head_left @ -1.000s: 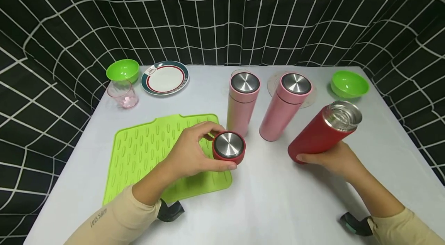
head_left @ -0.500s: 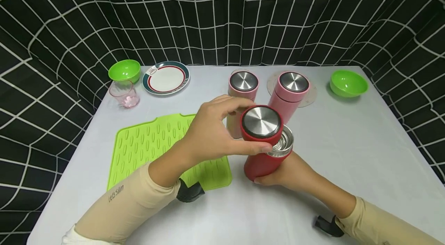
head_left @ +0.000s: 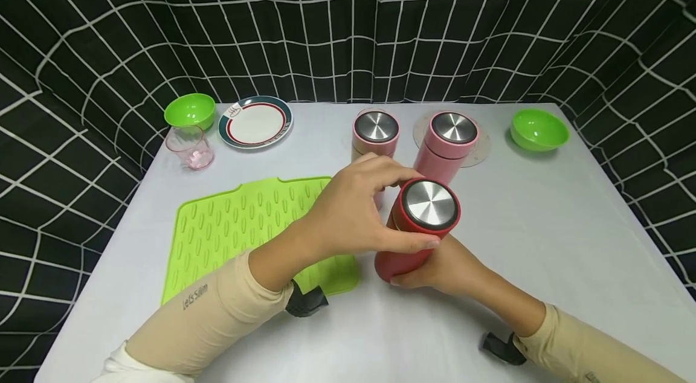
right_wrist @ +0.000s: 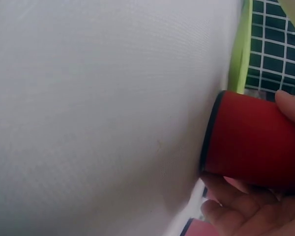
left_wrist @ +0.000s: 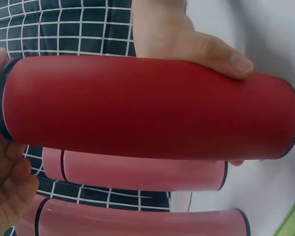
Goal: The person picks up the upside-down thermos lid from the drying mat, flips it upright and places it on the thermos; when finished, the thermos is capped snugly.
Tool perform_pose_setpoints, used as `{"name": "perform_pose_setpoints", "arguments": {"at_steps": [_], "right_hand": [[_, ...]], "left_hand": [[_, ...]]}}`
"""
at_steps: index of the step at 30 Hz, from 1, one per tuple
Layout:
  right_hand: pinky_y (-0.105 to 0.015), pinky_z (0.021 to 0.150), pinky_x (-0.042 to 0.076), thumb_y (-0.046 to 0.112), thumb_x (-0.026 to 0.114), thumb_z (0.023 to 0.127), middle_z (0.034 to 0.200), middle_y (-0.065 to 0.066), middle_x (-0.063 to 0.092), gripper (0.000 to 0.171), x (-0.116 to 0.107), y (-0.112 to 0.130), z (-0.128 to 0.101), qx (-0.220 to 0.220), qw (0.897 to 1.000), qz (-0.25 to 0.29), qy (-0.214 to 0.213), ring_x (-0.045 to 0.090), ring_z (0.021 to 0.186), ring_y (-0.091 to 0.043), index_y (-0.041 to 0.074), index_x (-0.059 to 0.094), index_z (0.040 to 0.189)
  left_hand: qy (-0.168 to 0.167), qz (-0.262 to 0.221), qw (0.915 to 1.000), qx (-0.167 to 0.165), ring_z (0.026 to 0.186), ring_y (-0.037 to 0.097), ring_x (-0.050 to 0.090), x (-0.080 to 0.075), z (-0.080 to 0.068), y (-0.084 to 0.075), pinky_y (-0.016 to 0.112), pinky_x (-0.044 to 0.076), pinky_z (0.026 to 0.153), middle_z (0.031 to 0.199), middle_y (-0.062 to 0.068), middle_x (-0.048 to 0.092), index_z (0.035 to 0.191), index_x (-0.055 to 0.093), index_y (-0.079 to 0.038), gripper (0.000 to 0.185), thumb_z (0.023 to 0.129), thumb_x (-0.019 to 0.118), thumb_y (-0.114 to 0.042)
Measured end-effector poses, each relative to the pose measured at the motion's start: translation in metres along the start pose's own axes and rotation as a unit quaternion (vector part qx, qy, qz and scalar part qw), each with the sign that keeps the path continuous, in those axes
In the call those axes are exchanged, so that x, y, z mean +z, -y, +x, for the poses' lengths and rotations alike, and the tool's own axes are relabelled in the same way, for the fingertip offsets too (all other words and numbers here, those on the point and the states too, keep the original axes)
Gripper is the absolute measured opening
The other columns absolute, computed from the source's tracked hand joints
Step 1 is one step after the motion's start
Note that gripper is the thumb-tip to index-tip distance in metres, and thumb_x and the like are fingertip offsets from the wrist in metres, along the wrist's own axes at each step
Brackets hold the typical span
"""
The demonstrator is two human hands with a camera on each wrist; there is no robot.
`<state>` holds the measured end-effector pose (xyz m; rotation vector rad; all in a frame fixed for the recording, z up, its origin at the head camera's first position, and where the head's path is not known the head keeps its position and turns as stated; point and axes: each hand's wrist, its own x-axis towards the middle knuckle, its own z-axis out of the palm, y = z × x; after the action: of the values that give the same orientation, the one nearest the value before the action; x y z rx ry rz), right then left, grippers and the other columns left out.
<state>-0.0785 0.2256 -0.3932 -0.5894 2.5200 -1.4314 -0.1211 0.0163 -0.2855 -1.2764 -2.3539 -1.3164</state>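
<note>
A red thermos bottle [head_left: 399,262] stands in front of me, its body gripped low down by my right hand [head_left: 451,268]. Over its mouth sits a red lid [head_left: 431,205] with a brushed steel top, which my left hand [head_left: 370,208] holds between thumb and fingers. In the left wrist view the bottle body [left_wrist: 147,108] lies across the picture, the left fingers [left_wrist: 14,172] at the lid end. The right wrist view shows the bottle's base [right_wrist: 250,137] close over the white table, with the right fingers curled round it.
Behind the red bottle stand two pink thermos bottles [head_left: 376,129] [head_left: 448,141]. A green ridged mat [head_left: 244,220] lies on the left. Farther back are a green bowl [head_left: 190,111], a pink glass [head_left: 193,147], a plate [head_left: 255,123], a round coaster [head_left: 481,150] and another green bowl [head_left: 538,129].
My right hand has brought the red bottle left and my left hand has carried the lid right. The lid now covers the bottle's mouth, which showed before.
</note>
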Motion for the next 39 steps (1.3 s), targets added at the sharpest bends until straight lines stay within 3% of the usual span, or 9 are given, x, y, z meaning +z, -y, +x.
{"name": "perform_pose_setpoints", "arguments": {"at_steps": [4, 11, 14, 20, 26, 31, 35, 39], "right_hand": [[-0.033, 0.086, 0.05, 0.017, 0.093, 0.063, 0.105, 0.01, 0.064, 0.06, 0.002, 0.001, 0.001, 0.001, 1.0, -0.007, 0.001, 0.061, 0.095, -0.011, 0.025, 0.058, 0.111], [-0.033, 0.087, 0.05, 0.015, 0.093, 0.062, 0.104, 0.011, 0.065, 0.062, 0.002, 0.001, 0.002, 0.0, 1.0, -0.012, 0.001, 0.062, 0.094, -0.01, 0.024, 0.059, 0.112], [-0.032, 0.086, 0.05, 0.015, 0.094, 0.062, 0.103, 0.011, 0.065, 0.061, 0.002, 0.001, 0.001, -0.005, 1.0, -0.008, 0.0, 0.062, 0.094, -0.01, 0.024, 0.058, 0.111], [-0.032, 0.083, 0.05, 0.016, 0.092, 0.065, 0.1, 0.008, 0.064, 0.054, 0.001, 0.002, 0.002, -0.023, 1.0, 0.017, 0.004, 0.061, 0.091, -0.014, 0.024, 0.059, 0.107], [-0.032, 0.088, 0.048, 0.02, 0.094, 0.063, 0.107, 0.012, 0.063, 0.06, 0.001, 0.0, 0.001, 0.002, 1.0, -0.011, -0.005, 0.059, 0.098, -0.01, 0.025, 0.059, 0.112], [-0.032, 0.085, 0.049, 0.02, 0.093, 0.064, 0.101, 0.01, 0.064, 0.055, 0.002, 0.0, 0.001, -0.016, 1.0, -0.001, -0.002, 0.06, 0.093, -0.012, 0.026, 0.059, 0.108], [-0.032, 0.082, 0.05, 0.018, 0.092, 0.067, 0.097, 0.009, 0.066, 0.051, 0.001, 0.0, 0.001, -0.029, 0.999, 0.021, 0.005, 0.062, 0.089, -0.014, 0.026, 0.061, 0.107], [-0.031, 0.081, 0.05, 0.016, 0.092, 0.066, 0.098, 0.009, 0.065, 0.052, 0.002, -0.001, 0.001, -0.021, 1.0, 0.016, 0.004, 0.061, 0.089, -0.012, 0.026, 0.06, 0.106]], "left_hand": [[0.015, -0.021, 0.9997, 0.003, 0.094, 0.008, 0.05, 0.001, -0.002, 0.003, 0.02, 0.047, 0.065, 0.103, -0.016, 0.059, 0.119, 0.069, -0.017, 0.063, 0.066, 0.087, -0.044], [-0.006, -0.051, 0.9985, 0.019, 0.093, 0.004, 0.049, 0.004, -0.003, 0.008, 0.02, 0.048, 0.065, 0.102, -0.017, 0.061, 0.121, 0.068, -0.015, 0.061, 0.067, 0.086, -0.038], [0.003, -0.063, 0.9979, 0.017, 0.094, 0.005, 0.049, 0.005, -0.004, 0.01, 0.022, 0.048, 0.066, 0.103, -0.017, 0.061, 0.122, 0.067, -0.015, 0.06, 0.068, 0.085, -0.036], [0.023, -0.079, 0.9964, 0.019, 0.105, 0.004, 0.048, 0.008, -0.005, 0.012, 0.026, 0.048, 0.076, 0.114, -0.013, 0.057, 0.129, 0.061, -0.015, 0.067, 0.07, 0.085, -0.036], [-0.002, -0.071, 0.9972, 0.021, 0.102, 0.001, 0.05, 0.015, -0.004, 0.012, 0.027, 0.049, 0.079, 0.113, -0.013, 0.059, 0.124, 0.059, -0.015, 0.072, 0.063, 0.091, -0.04], [-0.003, -0.1, 0.9944, 0.036, 0.103, 0.004, 0.051, 0.017, -0.006, 0.014, 0.026, 0.048, 0.08, 0.116, -0.01, 0.062, 0.129, 0.06, -0.013, 0.068, 0.069, 0.086, -0.031], [0.024, -0.13, 0.991, 0.021, 0.108, 0.005, 0.05, 0.018, -0.007, 0.014, 0.027, 0.047, 0.087, 0.122, -0.008, 0.057, 0.133, 0.05, -0.01, 0.075, 0.069, 0.084, -0.029], [0.012, -0.134, 0.9908, 0.014, 0.106, 0.004, 0.052, 0.021, -0.006, 0.013, 0.026, 0.047, 0.088, 0.118, -0.009, 0.056, 0.127, 0.051, -0.011, 0.074, 0.066, 0.089, -0.032]]}}
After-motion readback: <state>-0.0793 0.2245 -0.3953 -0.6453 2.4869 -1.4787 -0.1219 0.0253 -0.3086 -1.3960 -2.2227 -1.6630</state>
